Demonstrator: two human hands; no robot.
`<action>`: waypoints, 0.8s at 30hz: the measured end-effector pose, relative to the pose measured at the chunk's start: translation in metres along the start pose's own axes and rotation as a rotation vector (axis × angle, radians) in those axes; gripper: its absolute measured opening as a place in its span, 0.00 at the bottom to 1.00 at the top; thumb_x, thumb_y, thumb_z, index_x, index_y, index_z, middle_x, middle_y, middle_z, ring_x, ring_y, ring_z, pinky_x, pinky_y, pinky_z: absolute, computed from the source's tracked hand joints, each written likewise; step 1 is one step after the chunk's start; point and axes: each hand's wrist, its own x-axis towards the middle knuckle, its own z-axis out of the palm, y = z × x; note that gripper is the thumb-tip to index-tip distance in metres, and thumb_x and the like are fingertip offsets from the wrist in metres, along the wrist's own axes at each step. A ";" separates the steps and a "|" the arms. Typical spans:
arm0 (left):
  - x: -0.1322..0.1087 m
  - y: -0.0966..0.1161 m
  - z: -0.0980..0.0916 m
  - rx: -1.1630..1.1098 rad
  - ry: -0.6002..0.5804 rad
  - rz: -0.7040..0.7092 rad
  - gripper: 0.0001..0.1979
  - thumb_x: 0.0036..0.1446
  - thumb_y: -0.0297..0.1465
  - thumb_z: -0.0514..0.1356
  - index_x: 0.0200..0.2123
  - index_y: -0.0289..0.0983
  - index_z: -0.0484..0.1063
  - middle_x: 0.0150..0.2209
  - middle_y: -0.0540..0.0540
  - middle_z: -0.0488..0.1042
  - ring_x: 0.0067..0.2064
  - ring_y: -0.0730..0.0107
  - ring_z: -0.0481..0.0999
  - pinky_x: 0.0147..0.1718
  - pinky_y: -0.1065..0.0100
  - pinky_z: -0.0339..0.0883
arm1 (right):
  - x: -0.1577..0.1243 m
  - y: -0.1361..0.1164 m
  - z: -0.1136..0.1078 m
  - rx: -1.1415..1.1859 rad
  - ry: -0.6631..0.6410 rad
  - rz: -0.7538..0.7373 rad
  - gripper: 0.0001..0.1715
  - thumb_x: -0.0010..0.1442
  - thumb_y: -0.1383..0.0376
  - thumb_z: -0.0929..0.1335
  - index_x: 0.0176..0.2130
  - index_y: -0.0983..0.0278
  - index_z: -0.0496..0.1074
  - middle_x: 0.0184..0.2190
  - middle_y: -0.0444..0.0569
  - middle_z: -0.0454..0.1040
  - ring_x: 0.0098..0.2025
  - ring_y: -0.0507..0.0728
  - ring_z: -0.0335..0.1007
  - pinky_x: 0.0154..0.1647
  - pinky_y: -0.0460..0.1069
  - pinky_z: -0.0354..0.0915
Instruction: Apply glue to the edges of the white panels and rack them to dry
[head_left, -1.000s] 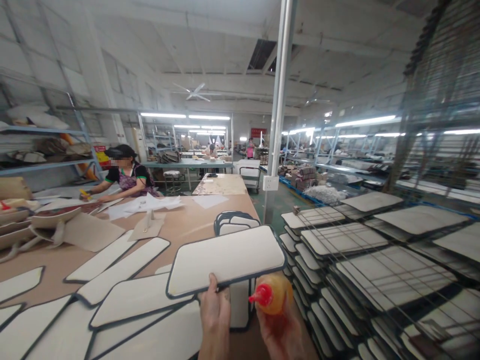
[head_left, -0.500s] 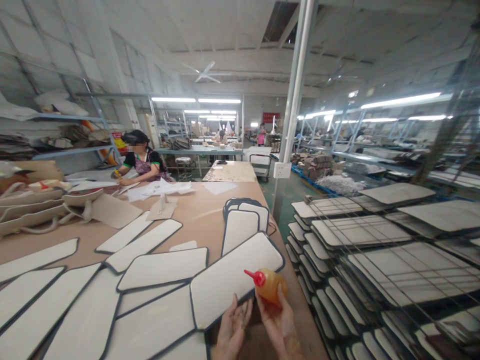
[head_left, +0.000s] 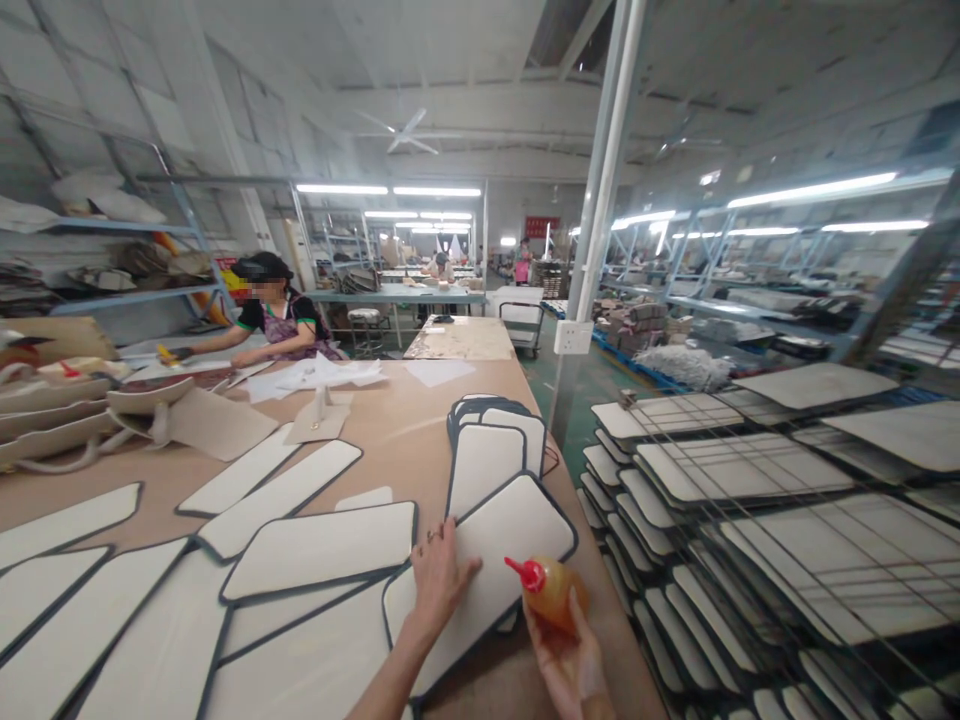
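My right hand (head_left: 564, 640) is wrapped round an amber squeeze bottle (head_left: 559, 592) with a red cap, its red nozzle pointing left over a cream panel (head_left: 491, 560) with dark edging. My left hand (head_left: 437, 572) rests on that panel near its far left edge, thumb stretched out and the fingers at the rim. This panel lies aslant on the brown table, overlapping other cream panels (head_left: 322, 545) to the left. Just beyond it, a stack of dark-edged panels (head_left: 486, 465) sits by the table's right edge.
Wire racks (head_left: 780, 540) loaded with panels stand close on the right. A metal post with a socket box (head_left: 572, 338) rises beyond the table (head_left: 390, 410). Beige bag parts (head_left: 67, 425) lie at far left, where a co-worker (head_left: 277, 325) in an apron works.
My left hand has moved from below the panel's near edge up onto its face and far edge. The bottle stays in my right hand, slightly lower and further right.
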 end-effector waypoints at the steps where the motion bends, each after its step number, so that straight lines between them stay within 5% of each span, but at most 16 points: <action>1: 0.003 0.002 0.003 0.080 -0.013 0.008 0.31 0.47 0.31 0.61 0.55 0.30 0.61 0.55 0.28 0.64 0.57 0.42 0.61 0.53 0.49 0.51 | 0.000 0.000 0.000 0.001 0.003 -0.004 0.20 0.37 0.63 0.80 0.32 0.68 0.78 0.35 0.53 0.79 0.38 0.58 0.77 0.41 0.48 0.72; 8: 0.016 0.002 0.003 0.263 -0.091 0.068 0.25 0.45 0.33 0.63 0.47 0.33 0.63 0.51 0.33 0.67 0.54 0.47 0.64 0.47 0.58 0.56 | -0.021 -0.009 0.002 0.016 0.016 -0.033 0.21 0.41 0.63 0.79 0.36 0.68 0.78 0.39 0.55 0.78 0.41 0.61 0.76 0.42 0.51 0.72; 14: 0.021 0.006 -0.007 0.227 -0.192 0.168 0.36 0.47 0.29 0.61 0.59 0.32 0.54 0.56 0.32 0.65 0.56 0.52 0.65 0.51 0.61 0.54 | -0.057 -0.041 -0.005 -0.002 -0.015 -0.100 0.18 0.47 0.62 0.76 0.40 0.64 0.77 0.42 0.55 0.77 0.42 0.60 0.75 0.42 0.52 0.72; 20: 0.025 0.010 -0.050 0.066 -0.321 0.230 0.38 0.41 0.30 0.64 0.59 0.34 0.62 0.53 0.36 0.70 0.53 0.53 0.70 0.50 0.64 0.60 | -0.084 -0.077 0.000 -0.101 0.018 -0.244 0.23 0.51 0.54 0.73 0.44 0.63 0.75 0.48 0.58 0.74 0.49 0.61 0.71 0.47 0.55 0.68; 24: 0.013 0.012 -0.091 -0.321 -0.471 0.251 0.37 0.34 0.30 0.69 0.53 0.35 0.70 0.52 0.40 0.73 0.53 0.51 0.70 0.53 0.64 0.59 | -0.094 -0.096 0.035 -0.229 0.095 -0.395 0.31 0.49 0.49 0.72 0.47 0.65 0.74 0.53 0.62 0.69 0.53 0.65 0.66 0.53 0.60 0.63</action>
